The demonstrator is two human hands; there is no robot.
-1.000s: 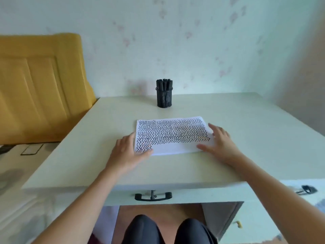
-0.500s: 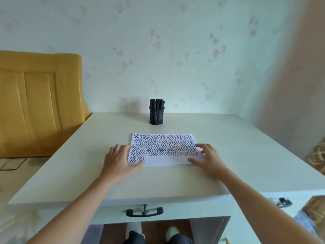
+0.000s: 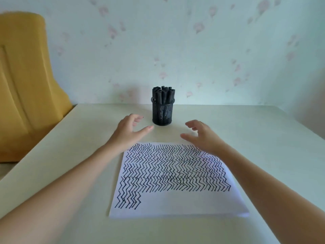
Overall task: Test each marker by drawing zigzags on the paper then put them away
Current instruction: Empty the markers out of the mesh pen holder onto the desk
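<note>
Fingers of the left hand (image 3: pixel 129 132) and right hand (image 3: pixel 202 136) are spread, holding nothing, flanking the mesh cup (image 3: pixel 163 112) of markers (image 3: pixel 163 93). Risk: a two-sided grab may tip the cup or spill them. Paper (image 3: pixel 175 199) lies nearer on the pale worktop (image 3: pixel 263 138); yellow chair (image 3: pixel 26 81) left, floral wall (image 3: pixel 193 50) behind.

Matt white paper (image 3: pixel 175 199) on smooth, faintly satin cream counter (image 3: pixel 246 131); at 12 o'clock, black holder (image 3: pixel 163 113), seemingly wire mesh, with matt plastic markers (image 3: pixel 163 94).
</note>
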